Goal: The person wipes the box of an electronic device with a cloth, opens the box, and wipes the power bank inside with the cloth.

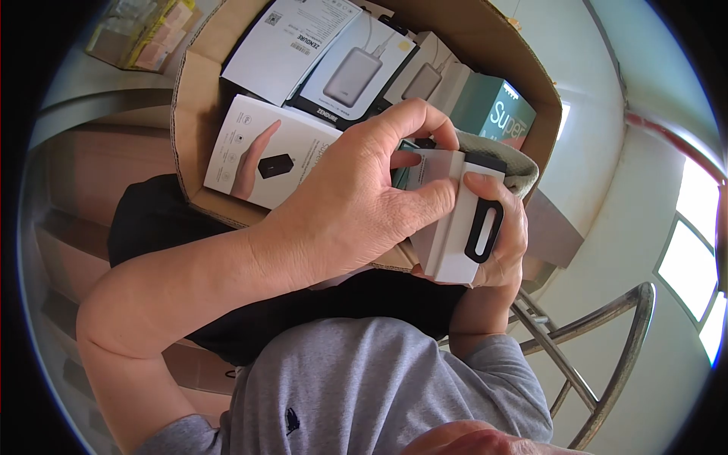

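My right hand (512, 227) is closed around a small white box (459, 250) from the right, with its thumb pressed on the front. The box has a black panel with a pale slot and stands tilted over the near right edge of a large cardboard carton (201, 83). My left hand (364, 182) reaches in from the left with its thumb and curled fingers gripping the same box's left side. Its fingertips are partly hidden. A grey-green cloth (523, 171) lies just behind the box, against the carton's right wall.
Inside the carton are several white boxes with power bank pictures (353, 76), one with a hand picture (262, 155), and a green box (493, 110). A yellow-taped package (144, 38) is at top left. A metal rail (629, 349) stands at lower right.
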`<act>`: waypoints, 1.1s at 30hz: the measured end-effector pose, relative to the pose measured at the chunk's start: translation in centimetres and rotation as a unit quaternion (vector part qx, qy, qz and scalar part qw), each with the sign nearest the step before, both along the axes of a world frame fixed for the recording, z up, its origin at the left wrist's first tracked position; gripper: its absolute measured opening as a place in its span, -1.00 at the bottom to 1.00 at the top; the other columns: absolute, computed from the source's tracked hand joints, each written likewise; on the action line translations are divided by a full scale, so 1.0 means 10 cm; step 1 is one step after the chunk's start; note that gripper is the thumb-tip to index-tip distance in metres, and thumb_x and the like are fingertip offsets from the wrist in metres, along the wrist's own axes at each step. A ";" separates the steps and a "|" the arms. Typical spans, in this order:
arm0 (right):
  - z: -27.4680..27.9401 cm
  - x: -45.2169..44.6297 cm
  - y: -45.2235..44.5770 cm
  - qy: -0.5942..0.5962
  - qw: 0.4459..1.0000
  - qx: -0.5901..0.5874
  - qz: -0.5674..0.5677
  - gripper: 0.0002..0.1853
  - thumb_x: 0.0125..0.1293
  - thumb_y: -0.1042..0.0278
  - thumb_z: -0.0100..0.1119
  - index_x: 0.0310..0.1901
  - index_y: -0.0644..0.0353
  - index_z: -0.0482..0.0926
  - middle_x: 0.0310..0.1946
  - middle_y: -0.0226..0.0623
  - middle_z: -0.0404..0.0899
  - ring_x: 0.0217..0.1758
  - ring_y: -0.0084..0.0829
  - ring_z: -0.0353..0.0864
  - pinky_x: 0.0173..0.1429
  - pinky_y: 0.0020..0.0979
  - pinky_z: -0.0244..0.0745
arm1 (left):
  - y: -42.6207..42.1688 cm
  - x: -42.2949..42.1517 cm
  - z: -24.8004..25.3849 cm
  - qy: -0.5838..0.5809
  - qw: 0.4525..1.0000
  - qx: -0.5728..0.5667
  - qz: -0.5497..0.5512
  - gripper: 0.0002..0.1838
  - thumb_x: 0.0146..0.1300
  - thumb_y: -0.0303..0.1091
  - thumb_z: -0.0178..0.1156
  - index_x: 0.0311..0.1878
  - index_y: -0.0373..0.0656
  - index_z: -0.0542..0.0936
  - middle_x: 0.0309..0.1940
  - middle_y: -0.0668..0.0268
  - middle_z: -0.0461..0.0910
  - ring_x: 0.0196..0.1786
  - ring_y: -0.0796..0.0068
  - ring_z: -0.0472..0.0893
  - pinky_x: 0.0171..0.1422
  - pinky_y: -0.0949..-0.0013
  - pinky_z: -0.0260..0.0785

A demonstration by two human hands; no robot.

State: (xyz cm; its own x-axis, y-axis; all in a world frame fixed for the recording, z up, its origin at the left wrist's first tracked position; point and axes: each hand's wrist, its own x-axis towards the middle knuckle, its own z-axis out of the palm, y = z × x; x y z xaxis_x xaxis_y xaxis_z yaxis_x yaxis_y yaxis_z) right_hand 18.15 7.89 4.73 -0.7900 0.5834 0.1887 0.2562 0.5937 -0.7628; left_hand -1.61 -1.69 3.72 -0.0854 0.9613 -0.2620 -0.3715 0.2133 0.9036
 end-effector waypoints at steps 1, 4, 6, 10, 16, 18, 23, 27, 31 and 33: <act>-0.01 0.03 0.01 -0.021 1.000 0.009 0.006 -0.03 -0.53 0.07 0.80 0.13 0.07 0.63 0.13 -0.06 0.67 0.18 -0.08 0.65 0.22 -0.14 0.56 | 0.01 -0.01 0.01 0.001 1.000 -0.006 -0.007 -0.67 0.34 -0.48 0.29 0.14 -0.12 0.50 0.14 0.25 0.51 0.23 0.34 0.59 0.47 0.23 0.43; -0.04 0.04 0.04 -0.033 0.999 0.016 0.016 0.04 -0.57 -0.04 0.82 0.14 0.06 0.61 0.16 -0.04 0.67 0.22 -0.04 0.65 0.27 -0.11 0.55 | 0.03 -0.03 0.02 -0.017 0.999 -0.022 -0.015 -0.67 0.32 -0.48 0.27 0.12 -0.11 0.48 0.14 0.25 0.47 0.26 0.31 0.57 0.48 0.21 0.40; -0.07 0.04 0.06 -0.019 0.999 0.016 0.022 0.04 -0.59 -0.05 0.83 0.13 0.06 0.61 0.15 -0.05 0.68 0.21 -0.04 0.66 0.25 -0.12 0.56 | 0.05 -0.03 0.02 -0.057 0.997 -0.041 -0.020 -0.67 0.30 -0.49 0.24 0.11 -0.10 0.46 0.14 0.25 0.45 0.29 0.28 0.55 0.49 0.22 0.38; -0.04 -0.05 0.05 0.014 1.000 -0.006 0.004 -0.15 -0.47 0.19 0.74 0.07 0.10 0.66 0.11 -0.05 0.68 0.13 -0.08 0.67 0.19 -0.17 0.58 | 0.08 -0.01 -0.03 -0.074 0.996 -0.035 -0.021 -0.67 0.28 -0.50 0.22 0.09 -0.09 0.44 0.19 0.23 0.43 0.32 0.26 0.52 0.50 0.22 0.35; -0.05 0.02 0.16 0.097 0.984 -0.130 -0.075 -0.26 -0.36 0.41 0.65 0.06 0.17 0.69 0.08 -0.05 0.69 0.06 -0.13 0.69 0.13 -0.23 0.59 | -0.09 0.08 -0.37 -0.051 0.991 -0.108 -0.055 -0.57 0.24 -0.50 0.25 0.18 -0.11 0.43 0.38 0.17 0.37 0.40 0.17 0.47 0.55 0.17 0.30; -0.08 0.08 0.22 0.114 0.974 -0.173 -0.091 -0.25 -0.37 0.40 0.65 0.07 0.18 0.68 0.08 -0.05 0.69 0.05 -0.13 0.69 0.13 -0.23 0.59 | -0.12 0.10 -0.40 -0.046 0.986 -0.145 -0.064 -0.53 0.24 -0.49 0.26 0.22 -0.12 0.43 0.42 0.15 0.35 0.42 0.15 0.45 0.56 0.16 0.29; -0.20 0.18 0.23 0.086 0.993 -0.043 -0.072 -0.16 -0.40 0.32 0.68 0.13 0.20 0.65 0.07 -0.09 0.70 0.05 -0.19 0.69 0.12 -0.26 0.59 | 0.25 -0.13 -0.13 0.077 0.995 -0.032 0.045 -0.32 0.17 -0.47 0.40 0.39 -0.20 0.41 0.54 0.10 0.25 0.47 0.10 0.42 0.58 0.11 0.27; -0.08 0.12 0.24 0.070 0.994 -0.049 -0.075 -0.14 -0.41 0.31 0.69 0.14 0.18 0.66 0.05 -0.13 0.71 0.03 -0.22 0.69 0.12 -0.28 0.59 | 0.23 0.06 0.04 0.268 0.942 0.195 -0.047 -0.09 0.08 -0.41 0.54 0.52 -0.25 0.35 0.54 0.08 0.28 0.48 0.10 0.42 0.61 0.10 0.26; -0.06 0.09 0.23 0.068 0.994 -0.045 -0.068 -0.16 -0.36 0.31 0.70 0.15 0.18 0.67 0.05 -0.14 0.72 0.02 -0.23 0.69 0.12 -0.29 0.60 | 0.20 0.05 0.00 0.272 0.938 0.204 -0.066 -0.01 -0.04 -0.38 0.60 0.52 -0.25 0.36 0.52 0.07 0.31 0.47 0.12 0.43 0.60 0.11 0.29; -0.06 0.09 0.21 0.071 0.994 -0.044 -0.070 -0.17 -0.34 0.31 0.70 0.15 0.18 0.67 0.05 -0.14 0.72 0.02 -0.23 0.69 0.12 -0.30 0.60 | 0.21 0.04 0.01 0.275 0.935 0.208 -0.078 0.02 -0.08 -0.36 0.62 0.52 -0.24 0.37 0.52 0.07 0.32 0.47 0.12 0.44 0.59 0.11 0.31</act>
State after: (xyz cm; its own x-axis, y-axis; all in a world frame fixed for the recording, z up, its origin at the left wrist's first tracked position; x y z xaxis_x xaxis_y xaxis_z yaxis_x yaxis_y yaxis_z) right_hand 19.04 10.00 4.10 -0.6693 0.7044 0.2365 0.2175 0.4900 -0.8441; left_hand -1.23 0.42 3.78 0.0533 0.9821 0.1806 0.1812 -0.1874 0.9654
